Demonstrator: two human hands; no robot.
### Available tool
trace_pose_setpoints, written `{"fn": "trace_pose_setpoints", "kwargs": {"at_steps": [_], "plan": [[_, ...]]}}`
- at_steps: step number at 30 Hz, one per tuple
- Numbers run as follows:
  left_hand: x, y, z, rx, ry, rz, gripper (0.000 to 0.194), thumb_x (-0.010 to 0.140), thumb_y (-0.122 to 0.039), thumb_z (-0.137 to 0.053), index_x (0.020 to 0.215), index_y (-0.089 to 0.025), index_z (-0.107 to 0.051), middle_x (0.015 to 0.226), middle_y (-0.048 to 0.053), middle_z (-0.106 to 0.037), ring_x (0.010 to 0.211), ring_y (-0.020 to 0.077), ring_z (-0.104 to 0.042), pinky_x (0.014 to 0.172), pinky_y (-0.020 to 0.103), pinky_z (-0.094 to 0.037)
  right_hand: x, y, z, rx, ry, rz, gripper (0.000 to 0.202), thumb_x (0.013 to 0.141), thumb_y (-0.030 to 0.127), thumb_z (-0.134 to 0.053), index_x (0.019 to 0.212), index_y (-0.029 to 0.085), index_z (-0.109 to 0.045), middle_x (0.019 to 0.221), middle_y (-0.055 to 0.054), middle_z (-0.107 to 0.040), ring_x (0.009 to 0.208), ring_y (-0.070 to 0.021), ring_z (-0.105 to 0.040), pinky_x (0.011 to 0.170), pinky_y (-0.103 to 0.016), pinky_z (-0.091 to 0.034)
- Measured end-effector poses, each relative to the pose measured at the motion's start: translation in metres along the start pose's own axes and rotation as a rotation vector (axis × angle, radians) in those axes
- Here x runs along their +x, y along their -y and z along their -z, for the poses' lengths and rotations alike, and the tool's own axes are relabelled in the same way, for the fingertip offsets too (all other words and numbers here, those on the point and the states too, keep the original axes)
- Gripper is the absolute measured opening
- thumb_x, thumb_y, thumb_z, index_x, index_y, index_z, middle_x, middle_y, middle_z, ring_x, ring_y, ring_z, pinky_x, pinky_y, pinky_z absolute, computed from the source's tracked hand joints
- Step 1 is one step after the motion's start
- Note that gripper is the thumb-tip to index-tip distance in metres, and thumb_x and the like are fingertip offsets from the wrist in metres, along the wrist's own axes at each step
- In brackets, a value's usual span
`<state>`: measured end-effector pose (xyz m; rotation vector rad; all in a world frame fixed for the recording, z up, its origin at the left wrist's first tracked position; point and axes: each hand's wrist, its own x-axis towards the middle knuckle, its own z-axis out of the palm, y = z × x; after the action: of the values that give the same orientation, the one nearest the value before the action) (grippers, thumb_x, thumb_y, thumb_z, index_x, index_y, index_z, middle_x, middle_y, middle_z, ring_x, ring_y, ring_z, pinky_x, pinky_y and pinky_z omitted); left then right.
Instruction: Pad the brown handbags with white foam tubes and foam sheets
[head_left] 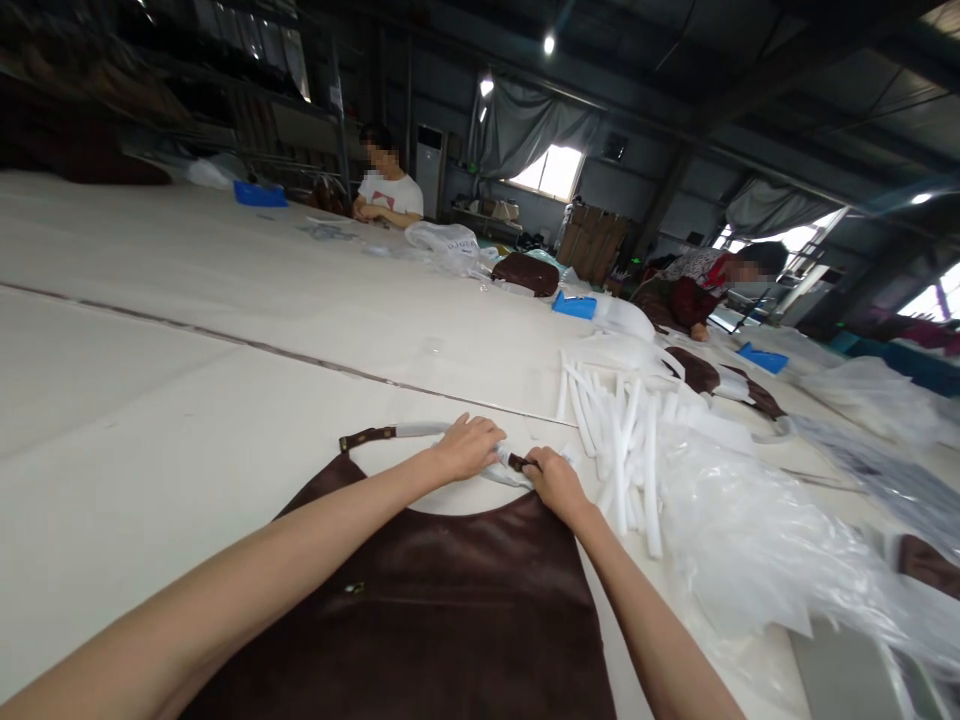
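A dark brown handbag (465, 600) lies flat on the pale table at the near edge, a small metal fitting on its front. Its shoulder strap (367, 437) arches over the opening, and a white wrapping (420, 429) covers the middle of it. My left hand (471, 445) is closed over the wrapped strap near the top of the arch. At the right end of the strap, my right hand (553, 478) pinches the bare brown part just above the bag. Some white wrapping hangs loose between the two hands.
Right of the bag lie a pile of white foam tubes (619, 440) and crumpled clear plastic bags (750, 530). Beyond are blue holders (574, 306) and more brown bags (525, 273). One person (390, 190) sits across the table; another (690, 290) leans over it at right.
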<state>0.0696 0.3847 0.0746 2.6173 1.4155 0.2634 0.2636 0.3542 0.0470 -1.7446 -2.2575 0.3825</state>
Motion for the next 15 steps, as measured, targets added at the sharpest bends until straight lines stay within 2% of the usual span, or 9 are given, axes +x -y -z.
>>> {"fn": "trace_pose_setpoints", "kwargs": {"at_steps": [3, 6, 9, 12, 14, 15], "plan": [[0.012, 0.002, -0.011, -0.005, 0.078, -0.073, 0.012, 0.090, -0.025, -0.058, 0.096, -0.022, -0.067, 0.102, 0.007, -0.068, 0.102, 0.0251, -0.062, 0.089, 0.033, -0.046, -0.003, -0.002, -0.002, 0.010, -0.009, 0.030, 0.017, 0.096, 0.016, -0.048, 0.095, 0.016, -0.065, 0.097, -0.009, -0.063, 0.092, -0.0193, -0.059, 0.082, -0.026, -0.041], [0.017, -0.001, -0.015, -0.039, 0.122, -0.159, 0.012, 0.093, -0.027, -0.055, 0.094, -0.023, -0.066, 0.101, 0.003, -0.067, 0.096, 0.0212, -0.063, 0.077, 0.027, -0.045, -0.006, -0.008, -0.003, 0.052, -0.014, 0.048, 0.017, 0.095, 0.015, -0.047, 0.093, 0.016, -0.064, 0.095, -0.008, -0.062, 0.092, -0.0192, -0.059, 0.084, -0.026, -0.041], [0.019, -0.003, -0.015, -0.061, 0.136, -0.172, 0.014, 0.094, -0.028, -0.054, 0.100, -0.024, -0.065, 0.107, 0.003, -0.067, 0.098, 0.0212, -0.063, 0.076, 0.027, -0.044, -0.005, -0.014, -0.002, 0.135, -0.006, 0.055, 0.016, 0.092, 0.015, -0.050, 0.100, 0.016, -0.064, 0.100, -0.006, -0.062, 0.088, -0.0157, -0.060, 0.082, -0.024, -0.044], [0.021, 0.003, -0.012, -0.068, 0.151, -0.146, 0.021, 0.092, -0.032, -0.058, 0.112, -0.025, -0.061, 0.116, 0.002, -0.066, 0.103, 0.0204, -0.062, 0.080, 0.026, -0.044, 0.003, -0.011, 0.001, 0.223, 0.008, 0.034, 0.040, 0.089, 0.024, -0.059, 0.128, 0.017, -0.054, 0.114, -0.007, -0.061, 0.084, -0.0139, -0.061, 0.078, -0.024, -0.047], [0.018, 0.014, -0.006, -0.049, 0.168, -0.114, 0.026, 0.089, -0.033, -0.062, 0.114, -0.026, -0.060, 0.119, 0.002, -0.065, 0.104, 0.0201, -0.062, 0.080, 0.025, -0.044, 0.011, -0.004, 0.004, 0.149, 0.059, 0.066, 0.047, 0.090, 0.035, -0.062, 0.134, 0.022, -0.052, 0.111, -0.006, -0.062, 0.086, -0.0163, -0.061, 0.077, -0.027, -0.046], [0.015, 0.022, -0.002, -0.030, 0.179, -0.091, 0.028, 0.088, -0.033, -0.064, 0.114, -0.025, -0.060, 0.119, 0.002, -0.064, 0.104, 0.0205, -0.062, 0.080, 0.025, -0.044, 0.015, 0.001, 0.005, 0.074, 0.087, 0.096, 0.041, 0.091, 0.037, -0.061, 0.129, 0.023, -0.056, 0.105, -0.006, -0.063, 0.090, -0.0184, -0.061, 0.078, -0.028, -0.045]]}}
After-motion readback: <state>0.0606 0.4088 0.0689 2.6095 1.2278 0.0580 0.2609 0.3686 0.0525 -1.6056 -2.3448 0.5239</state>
